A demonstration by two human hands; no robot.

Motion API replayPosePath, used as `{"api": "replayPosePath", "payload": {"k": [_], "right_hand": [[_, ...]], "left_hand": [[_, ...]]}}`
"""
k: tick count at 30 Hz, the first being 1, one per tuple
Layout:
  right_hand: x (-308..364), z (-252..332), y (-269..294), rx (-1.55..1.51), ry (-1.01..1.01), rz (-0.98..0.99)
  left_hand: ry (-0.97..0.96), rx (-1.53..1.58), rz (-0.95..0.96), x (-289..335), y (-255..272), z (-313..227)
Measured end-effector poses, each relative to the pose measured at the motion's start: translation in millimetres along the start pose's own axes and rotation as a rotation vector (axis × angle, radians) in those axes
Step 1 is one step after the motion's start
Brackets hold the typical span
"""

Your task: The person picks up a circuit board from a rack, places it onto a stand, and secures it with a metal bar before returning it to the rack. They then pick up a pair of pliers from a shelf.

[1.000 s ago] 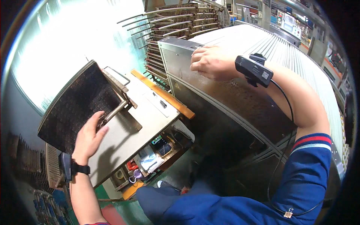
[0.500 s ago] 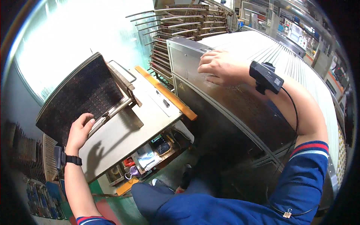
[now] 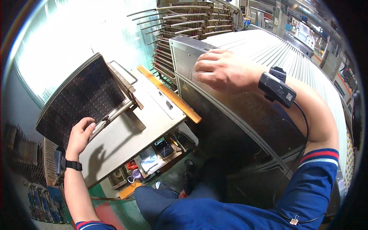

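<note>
A dark, curved, perforated rack (image 3: 82, 96) stands tilted on the pale worktop, a metal rod (image 3: 117, 110) along its lower side. My left hand (image 3: 78, 138) is at the near end of this rod, thumb and fingers bent round the rack's lower edge. Some of these fingertips are hidden. Above the steel side of a large machine (image 3: 186, 57) is my right hand (image 3: 220, 71), palm down. Its fingers are loosely bent and point left, and nothing shows in them. Each wrist wears a black strapped device (image 3: 278, 89).
The worktop (image 3: 115, 153) has a wooden edge strip (image 3: 168, 94) and a marker (image 3: 168, 104). Beneath it, an open drawer (image 3: 147, 161) holds small items. Several similar racks (image 3: 188, 23) are stacked behind. White parallel rods (image 3: 268, 46) cover the machine's top. A cable runs from my right wrist.
My right hand has moved a little left along the machine's edge, its fingers now more bent and closer together. My left hand and the rack have barely moved.
</note>
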State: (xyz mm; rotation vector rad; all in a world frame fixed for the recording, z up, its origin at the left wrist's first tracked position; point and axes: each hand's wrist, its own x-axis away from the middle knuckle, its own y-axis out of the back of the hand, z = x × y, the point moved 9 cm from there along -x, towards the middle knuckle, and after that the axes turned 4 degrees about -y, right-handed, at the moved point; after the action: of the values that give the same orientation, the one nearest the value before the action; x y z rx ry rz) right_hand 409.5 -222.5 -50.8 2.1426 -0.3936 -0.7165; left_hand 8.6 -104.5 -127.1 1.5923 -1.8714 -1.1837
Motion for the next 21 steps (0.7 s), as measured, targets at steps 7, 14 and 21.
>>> {"api": "replayPosePath", "payload": {"k": [7, 14, 21], "right_hand": [[-3, 6, 10, -0.044, 0.02, -0.101], [-4, 4, 11, -0.072, -0.001, -0.112], [-4, 2, 3, -0.16, -0.066, 0.009]], "left_hand": [[0.002, -0.001, -0.005, 4, 1, -11], [-0.013, 0.029, 0.011, 3, 0, -5], [-0.017, -0.007, -0.011, 6, 0, -13]]}}
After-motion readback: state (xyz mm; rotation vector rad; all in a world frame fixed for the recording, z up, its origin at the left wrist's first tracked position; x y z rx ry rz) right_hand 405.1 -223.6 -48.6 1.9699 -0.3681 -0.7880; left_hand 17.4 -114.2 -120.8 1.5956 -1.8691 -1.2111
